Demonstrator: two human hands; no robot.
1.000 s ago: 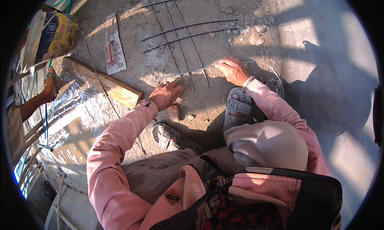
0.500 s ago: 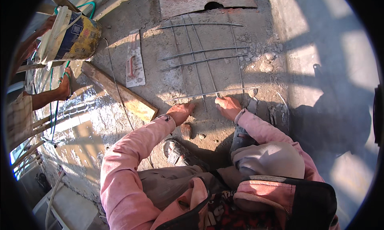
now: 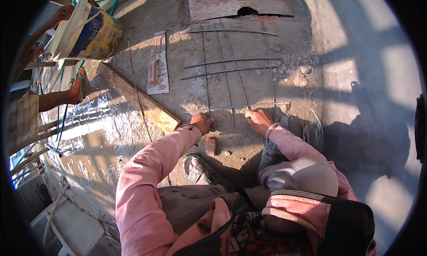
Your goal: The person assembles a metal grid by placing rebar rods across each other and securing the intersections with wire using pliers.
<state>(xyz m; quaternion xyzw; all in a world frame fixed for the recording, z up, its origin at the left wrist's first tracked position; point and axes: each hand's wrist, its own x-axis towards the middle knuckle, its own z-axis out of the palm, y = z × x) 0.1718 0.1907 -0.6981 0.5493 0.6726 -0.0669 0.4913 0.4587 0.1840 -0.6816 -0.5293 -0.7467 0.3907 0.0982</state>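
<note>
A loose grid of thin steel rods (image 3: 228, 71) lies on the rough ground before me, with lengthwise rods under or over several crosswise ones. My left hand (image 3: 202, 123) is closed at the near end of the leftmost lengthwise rod. My right hand (image 3: 260, 121) pinches the near end of another lengthwise rod, right of the middle. Just beyond both hands lies the nearest crosswise rod (image 3: 222, 108), slightly slanted. My fingers partly hide the rod ends, and whether the rods are tied at the crossings cannot be made out.
Left of the grid lie a trowel-like float (image 3: 158, 73), a wooden plank (image 3: 138, 98) and a bent wire (image 3: 133, 73). A person's hand holds a yellow-and-blue bucket (image 3: 95, 31). A cut tile panel (image 3: 240, 2) lies beyond; rubble (image 3: 301, 76) and a wall (image 3: 356, 100) stand right.
The nearest crosswise rod lies more level, its right end nearer to me. My left hand has moved slightly left relative to the grid. The view has shifted a little.
</note>
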